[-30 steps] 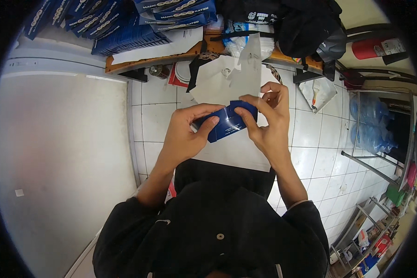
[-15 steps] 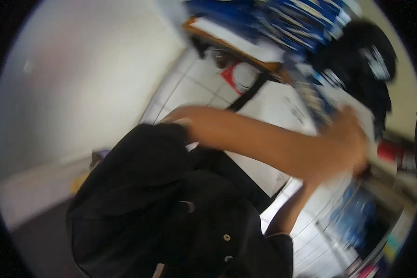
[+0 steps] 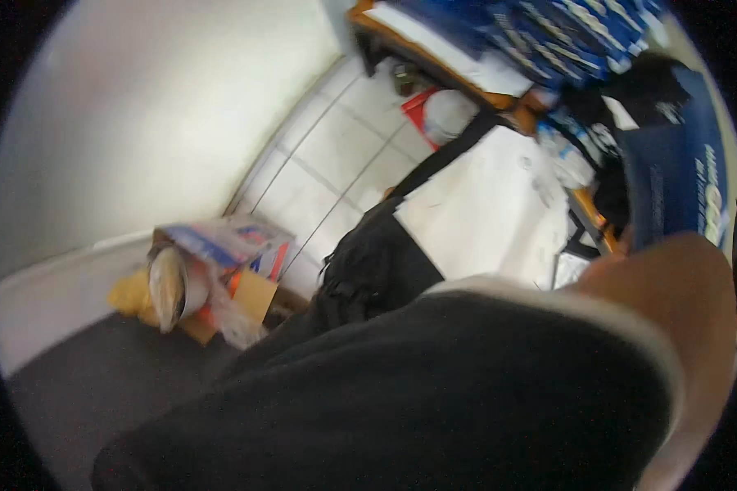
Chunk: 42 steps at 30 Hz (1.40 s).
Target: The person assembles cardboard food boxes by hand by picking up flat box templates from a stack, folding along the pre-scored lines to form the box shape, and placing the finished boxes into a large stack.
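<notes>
My left arm, in a dark sleeve with a pale edge (image 3: 630, 327), reaches across to the right side of the view. My left hand (image 3: 610, 260) shows only in part beyond the forearm, blurred, with its fingers at the lower edge of a dark blue flat box (image 3: 671, 184) with pale print. The box stands tilted up, seemingly held there. Left of it lie large white sheets (image 3: 491, 204) on a surface. Behind the box is a black fabric item (image 3: 598, 106). My right hand is out of sight.
Several blue packs (image 3: 549, 37) are piled on a wood-edged table (image 3: 434, 53) at the top. Beneath it, a white round container (image 3: 449, 114) sits by something red on tiles. Bags and cardboard (image 3: 254, 299) lie at lower left beside a white wall (image 3: 164, 123).
The view has shifted, and my left arm now stretches farther right. The dark blue box has come up into view at the right. My other forearm has left the picture.
</notes>
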{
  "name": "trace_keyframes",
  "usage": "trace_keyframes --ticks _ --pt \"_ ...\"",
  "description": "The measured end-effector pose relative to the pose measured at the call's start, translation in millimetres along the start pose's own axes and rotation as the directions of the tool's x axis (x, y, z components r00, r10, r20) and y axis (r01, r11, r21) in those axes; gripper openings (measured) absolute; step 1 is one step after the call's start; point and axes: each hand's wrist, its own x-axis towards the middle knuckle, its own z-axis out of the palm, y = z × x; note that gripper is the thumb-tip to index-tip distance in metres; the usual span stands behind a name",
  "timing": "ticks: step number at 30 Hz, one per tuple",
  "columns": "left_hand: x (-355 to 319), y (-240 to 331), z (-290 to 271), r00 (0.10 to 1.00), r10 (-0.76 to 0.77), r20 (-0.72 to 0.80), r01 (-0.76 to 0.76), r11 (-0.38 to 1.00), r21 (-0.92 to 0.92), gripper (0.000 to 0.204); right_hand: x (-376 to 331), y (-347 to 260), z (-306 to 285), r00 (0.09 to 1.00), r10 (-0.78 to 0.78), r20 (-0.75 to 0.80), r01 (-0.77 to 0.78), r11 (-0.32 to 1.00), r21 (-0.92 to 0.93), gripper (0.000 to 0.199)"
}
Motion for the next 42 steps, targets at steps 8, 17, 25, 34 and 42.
trace_keyframes --ticks 8,17,25,34,42 --pt "18 72 -10 0.969 0.242 -0.046 -0.241 0.970 0.040 0.005 52 26 27 0.951 -0.304 -0.057 0.309 0.934 0.178 0.067" --pt "-130 3 -153 0.881 -0.014 -0.473 -0.158 0.934 -0.321 0.045 22 42 -72 1.000 0.002 0.006 -0.004 0.887 0.463 0.072" --pt "-185 -50 -148 0.821 -0.570 0.038 0.556 0.783 -0.280 0.067 29 60 -30 0.936 0.273 0.223 -0.350 0.660 0.665 0.091" --pt "-241 -65 -129 0.447 -0.733 0.513 0.893 0.331 -0.306 0.028 -2 74 -25 0.927 0.137 -0.348 -0.202 0.967 -0.157 0.052" --pt "-298 -59 -115 0.265 -0.705 0.658 0.890 -0.083 -0.448 0.030 32 -54 9 0.603 0.064 0.795 0.450 0.795 -0.406 0.040"
